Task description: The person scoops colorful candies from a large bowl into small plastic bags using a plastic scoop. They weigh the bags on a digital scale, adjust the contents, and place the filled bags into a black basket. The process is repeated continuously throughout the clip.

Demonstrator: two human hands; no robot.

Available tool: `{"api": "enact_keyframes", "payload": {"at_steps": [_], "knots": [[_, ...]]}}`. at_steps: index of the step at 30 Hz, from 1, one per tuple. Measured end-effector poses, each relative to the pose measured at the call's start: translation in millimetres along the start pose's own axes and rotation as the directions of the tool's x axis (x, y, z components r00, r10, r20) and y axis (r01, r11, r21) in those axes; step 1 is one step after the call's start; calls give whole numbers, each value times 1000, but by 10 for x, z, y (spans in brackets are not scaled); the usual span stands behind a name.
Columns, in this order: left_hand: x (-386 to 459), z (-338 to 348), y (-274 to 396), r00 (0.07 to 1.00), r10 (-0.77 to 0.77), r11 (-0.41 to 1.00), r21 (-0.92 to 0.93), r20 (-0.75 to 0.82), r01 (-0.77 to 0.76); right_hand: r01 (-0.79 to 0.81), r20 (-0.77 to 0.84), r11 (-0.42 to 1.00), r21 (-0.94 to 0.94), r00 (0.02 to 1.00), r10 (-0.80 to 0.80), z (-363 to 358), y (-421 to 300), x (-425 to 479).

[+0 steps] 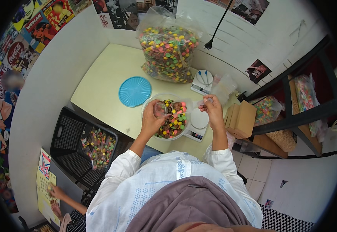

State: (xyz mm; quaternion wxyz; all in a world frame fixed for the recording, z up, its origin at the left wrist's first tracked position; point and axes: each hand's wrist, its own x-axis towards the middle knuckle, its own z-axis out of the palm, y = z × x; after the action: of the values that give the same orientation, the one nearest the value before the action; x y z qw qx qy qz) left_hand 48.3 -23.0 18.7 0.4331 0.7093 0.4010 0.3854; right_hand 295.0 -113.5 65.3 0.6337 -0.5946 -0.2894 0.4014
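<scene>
A round clear plastic tub [170,139] holds coated candies [172,127] in brown, yellow, green and pink. Over its far left part, my left hand [152,120] grips a small clear plastic cup [160,110]. To the right of the tub, my right hand [212,111] pinches a piece of clear plastic [201,102] between thumb and fingers. Whether that piece is a small bag or something stiffer, I cannot tell. Below my right hand lies a white digital kitchen scale [199,120]. Left of the tub rests a blue ribbed lid [135,91].
A large bag of candies [168,55] stands at the table's back, beside a second scale [202,82] and plastic bags [223,87]. Left is a black crate [67,148] with filled packets. Cardboard boxes [241,120] sit right. Another person's hands [57,192] are lower left.
</scene>
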Motion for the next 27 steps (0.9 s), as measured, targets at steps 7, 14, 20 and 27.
{"api": "enact_keyframes", "payload": {"at_steps": [7, 14, 20, 27], "knots": [[-25, 165, 99, 971, 233, 934, 269, 43, -236, 208, 10, 911, -357, 976, -219, 379, -472, -328], [-52, 194, -42, 997, 61, 998, 28, 47, -63, 671, 450, 515, -533, 740, -499, 621, -686, -594], [-54, 154, -171, 996, -77, 996, -46, 42, 79, 507, 172, 664, -550, 846, -505, 513, -438, -457], [-109, 144, -177, 999, -42, 999, -16, 24, 42, 446, 287, 649, -617, 895, -342, 570, 488, -204]]}}
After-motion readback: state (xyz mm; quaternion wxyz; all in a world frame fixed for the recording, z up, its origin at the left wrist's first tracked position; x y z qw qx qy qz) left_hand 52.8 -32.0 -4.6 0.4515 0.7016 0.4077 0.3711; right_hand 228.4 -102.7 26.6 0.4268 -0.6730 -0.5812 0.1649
